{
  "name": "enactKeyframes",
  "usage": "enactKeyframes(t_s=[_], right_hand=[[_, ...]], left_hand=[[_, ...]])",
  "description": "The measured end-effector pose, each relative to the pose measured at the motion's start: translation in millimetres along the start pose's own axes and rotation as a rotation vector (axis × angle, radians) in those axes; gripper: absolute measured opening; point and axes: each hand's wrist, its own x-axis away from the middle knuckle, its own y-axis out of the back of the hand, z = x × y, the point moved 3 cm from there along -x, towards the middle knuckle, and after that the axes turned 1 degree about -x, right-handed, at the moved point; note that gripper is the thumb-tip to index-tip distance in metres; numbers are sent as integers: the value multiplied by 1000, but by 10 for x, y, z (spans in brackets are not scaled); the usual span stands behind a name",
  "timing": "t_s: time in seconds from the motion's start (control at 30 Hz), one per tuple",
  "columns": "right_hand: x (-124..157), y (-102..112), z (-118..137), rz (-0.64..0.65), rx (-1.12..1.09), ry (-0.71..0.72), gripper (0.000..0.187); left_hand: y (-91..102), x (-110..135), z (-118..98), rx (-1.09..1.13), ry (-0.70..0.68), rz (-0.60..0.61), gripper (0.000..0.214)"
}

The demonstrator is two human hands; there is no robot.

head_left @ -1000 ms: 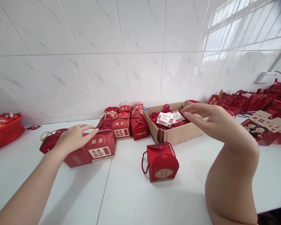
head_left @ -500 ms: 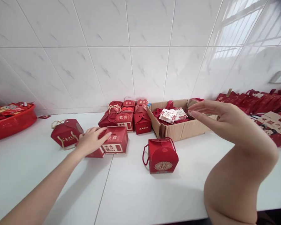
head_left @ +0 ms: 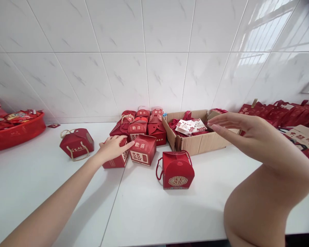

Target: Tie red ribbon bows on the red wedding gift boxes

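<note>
The fingers (head_left: 125, 144) of the left hand (head_left: 112, 148) are lying flat, loosely spread, on a red paper box (head_left: 115, 163) on the white surface (head_left: 149, 206), gripping nothing. Box is looking light, thin-walled, crushable: side walls seem the safest hold. The right hand (head_left: 237, 127) is hovering open over the cardboard carton (head_left: 195, 145).

Cardboard carton (head_left: 195, 145) right of gift boxes (head_left: 141, 128), behind handled box (head_left: 177, 169).

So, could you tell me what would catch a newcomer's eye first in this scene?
Red gift boxes crowd the back centre of the white counter, with one rope-handled box alone in front. The left hand lies flat on a front box of the cluster, while the right hand hovers open over a cardboard box holding printed cards, right of the cluster.
</note>
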Motion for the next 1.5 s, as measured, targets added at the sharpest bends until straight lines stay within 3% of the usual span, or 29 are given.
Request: enactKeyframes(t_s=[0.13,0.27,0.4,0.53,0.63,0.77,0.87,0.93,1.0,1.13,1.27,1.4,1.5], right_hand=[[20,-1,29,10,-7,-11,27],[19,-7,64,28,-14,0,27],[27,2,76,41,-19,3,26],[51,21,72,42,-34,14,25],[63,33,53,45,-17,27,25],[62,26,22,42,14,45,26],[59,7,12,46,16,49,27],[60,2,16,47,16,47,28],[66,4,28,58,18,39,27],[85,25,50,78,10,6,26],[90,27,40,87,25,-13,25],[93,22,6,89,30,22,27],[121,51,-25,66,44,31,27]], left_hand=[[77,102,303,-55,-188,211,113],[176,47,352,-6,-126,159,105],[173,-25,62,67,-204,46,105],[16,28,-322,61,-317,135,103],[-67,106,-489,37,-323,117,100],[-80,226,-609,-27,-274,-76,102],[-120,319,-787,-139,-404,-249,96],[-221,332,-904,-203,-503,-272,85],[-347,274,-951,-253,-510,-249,71],[-494,58,-865,-255,-428,-233,58],[-488,-33,-794,-208,-429,-238,59],[-333,86,-761,-149,-479,-332,72],[-62,197,-475,-35,-357,-516,70]])
